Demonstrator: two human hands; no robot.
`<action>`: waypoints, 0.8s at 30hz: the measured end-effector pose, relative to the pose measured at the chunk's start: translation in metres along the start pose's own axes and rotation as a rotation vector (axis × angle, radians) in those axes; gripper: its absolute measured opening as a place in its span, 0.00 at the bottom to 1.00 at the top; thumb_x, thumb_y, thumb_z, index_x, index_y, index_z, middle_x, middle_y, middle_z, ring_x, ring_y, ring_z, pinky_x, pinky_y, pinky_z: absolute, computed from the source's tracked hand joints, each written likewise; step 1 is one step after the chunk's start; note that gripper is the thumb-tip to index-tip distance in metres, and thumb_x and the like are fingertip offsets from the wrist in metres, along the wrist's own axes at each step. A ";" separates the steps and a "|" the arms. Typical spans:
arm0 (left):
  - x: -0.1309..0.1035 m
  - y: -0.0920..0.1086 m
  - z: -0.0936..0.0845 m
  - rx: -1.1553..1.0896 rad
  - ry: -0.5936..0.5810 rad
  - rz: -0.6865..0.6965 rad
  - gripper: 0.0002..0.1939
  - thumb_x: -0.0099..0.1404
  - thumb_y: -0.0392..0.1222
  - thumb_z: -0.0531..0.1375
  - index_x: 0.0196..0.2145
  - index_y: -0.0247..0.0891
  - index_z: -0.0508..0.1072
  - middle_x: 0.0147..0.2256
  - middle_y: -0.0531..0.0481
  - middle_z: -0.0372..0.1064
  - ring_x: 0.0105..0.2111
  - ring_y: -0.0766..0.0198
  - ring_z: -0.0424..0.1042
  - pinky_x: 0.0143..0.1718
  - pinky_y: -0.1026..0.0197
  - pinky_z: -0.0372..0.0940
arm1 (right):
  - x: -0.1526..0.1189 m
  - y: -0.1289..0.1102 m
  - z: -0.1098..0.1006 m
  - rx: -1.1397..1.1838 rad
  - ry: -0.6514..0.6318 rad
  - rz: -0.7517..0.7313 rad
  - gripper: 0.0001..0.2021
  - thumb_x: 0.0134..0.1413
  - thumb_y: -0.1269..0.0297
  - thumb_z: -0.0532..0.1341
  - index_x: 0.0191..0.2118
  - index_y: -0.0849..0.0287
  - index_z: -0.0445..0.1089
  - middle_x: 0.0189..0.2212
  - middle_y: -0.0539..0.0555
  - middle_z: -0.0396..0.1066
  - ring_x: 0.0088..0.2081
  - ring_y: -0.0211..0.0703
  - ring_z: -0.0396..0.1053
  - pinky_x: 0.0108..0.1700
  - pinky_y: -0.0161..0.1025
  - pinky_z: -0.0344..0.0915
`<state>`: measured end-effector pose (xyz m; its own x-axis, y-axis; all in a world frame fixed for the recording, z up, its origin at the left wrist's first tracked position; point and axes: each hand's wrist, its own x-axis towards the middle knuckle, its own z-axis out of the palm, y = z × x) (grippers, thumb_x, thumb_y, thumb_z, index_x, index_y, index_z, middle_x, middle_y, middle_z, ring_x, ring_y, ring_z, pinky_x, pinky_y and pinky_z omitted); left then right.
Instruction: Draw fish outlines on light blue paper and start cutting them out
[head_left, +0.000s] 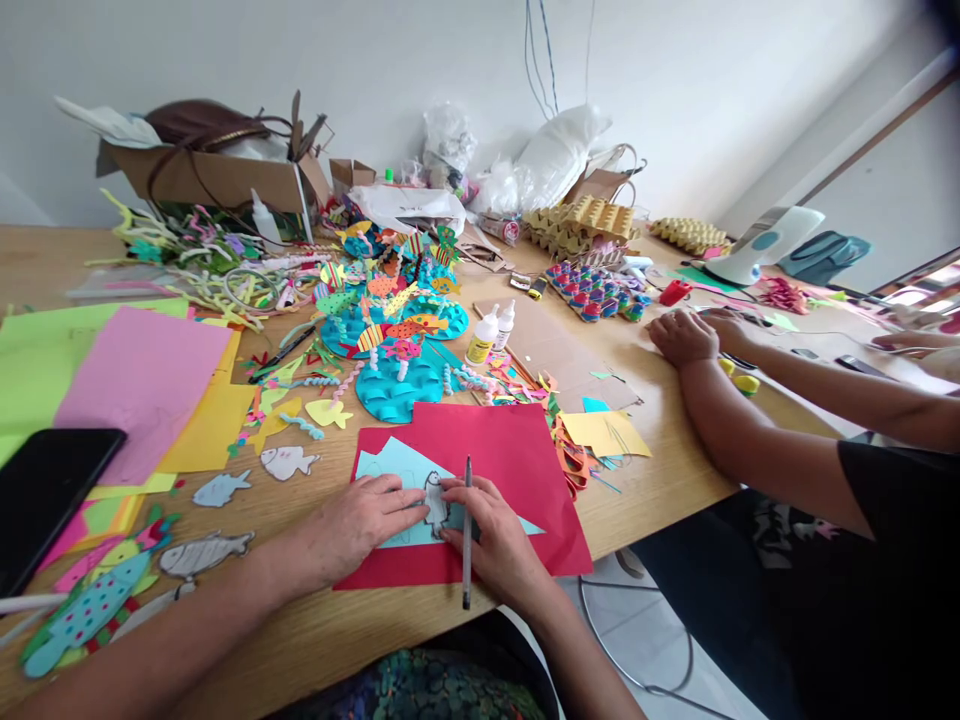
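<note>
One paper fish [436, 510] lies fore-and-aft, head pointing away.

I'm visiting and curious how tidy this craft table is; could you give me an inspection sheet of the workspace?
Surface: wooden table, crowded with craft materials.
Job's things: outlined cutout on light-blue paper, over red paper; pen.
Clutter: coloured sheets and phone at left; glue bottles and egg trays farther back.
Hands: left hand on the light-blue paper; right hand at the cutout, holding the pen.
Cables: grey cable on the floor; wires by the wall.
Surroundings: co-worker's arms at right.
</note>
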<state>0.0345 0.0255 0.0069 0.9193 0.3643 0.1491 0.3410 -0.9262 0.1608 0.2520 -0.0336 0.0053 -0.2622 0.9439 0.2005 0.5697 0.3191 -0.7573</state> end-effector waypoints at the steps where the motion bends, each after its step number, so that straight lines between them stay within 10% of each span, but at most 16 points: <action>1: 0.001 -0.001 0.000 -0.007 -0.005 0.010 0.17 0.68 0.30 0.48 0.52 0.38 0.65 0.50 0.48 0.67 0.45 0.55 0.62 0.43 0.55 0.62 | 0.000 0.000 0.000 -0.002 -0.001 -0.001 0.19 0.44 0.80 0.63 0.42 0.55 0.66 0.47 0.57 0.70 0.50 0.48 0.64 0.49 0.47 0.64; 24: 0.040 -0.019 -0.006 -0.500 0.008 0.034 0.16 0.69 0.32 0.46 0.31 0.37 0.71 0.39 0.48 0.70 0.44 0.62 0.65 0.47 0.62 0.58 | -0.003 -0.022 -0.009 0.218 -0.013 0.159 0.11 0.57 0.68 0.51 0.31 0.58 0.71 0.24 0.50 0.70 0.27 0.36 0.67 0.31 0.31 0.61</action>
<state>0.0636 0.0580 0.0154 0.9262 0.3371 0.1692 0.1730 -0.7783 0.6036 0.2468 -0.0424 0.0273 -0.1934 0.9792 0.0617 0.4240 0.1401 -0.8947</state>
